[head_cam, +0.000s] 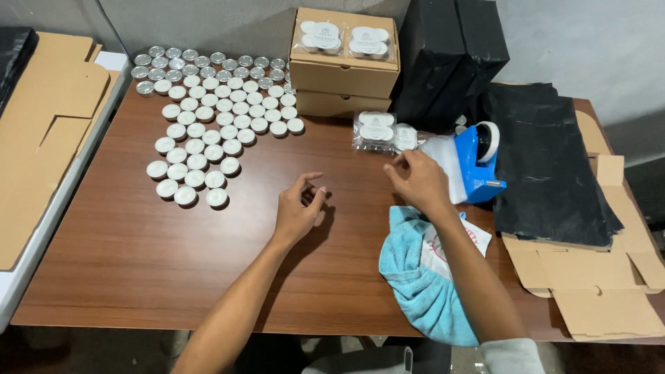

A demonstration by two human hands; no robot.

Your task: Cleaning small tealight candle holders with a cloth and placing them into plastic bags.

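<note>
My left hand (298, 208) hovers over the brown wooden table (138, 263), fingers loosely curled and apart, holding nothing. My right hand (418, 179) reaches toward a clear packet of white tealight candles (375, 130) lying on the table; its fingertips are close to the packet's lower edge and a thin clear wrapper (443, 156), and whether they pinch anything I cannot tell. Many loose white tealights (208, 125) in metal cups are spread over the table's far left.
Two stacked brown cardboard boxes (343, 76) carry two more candle packets (343, 38). A blue tape dispenser (478, 163) stands right of my hand. Black plastic sheets (547, 166), flat cardboard (596, 291), a light blue cloth (415, 277) and more cardboard (41, 138) on the left.
</note>
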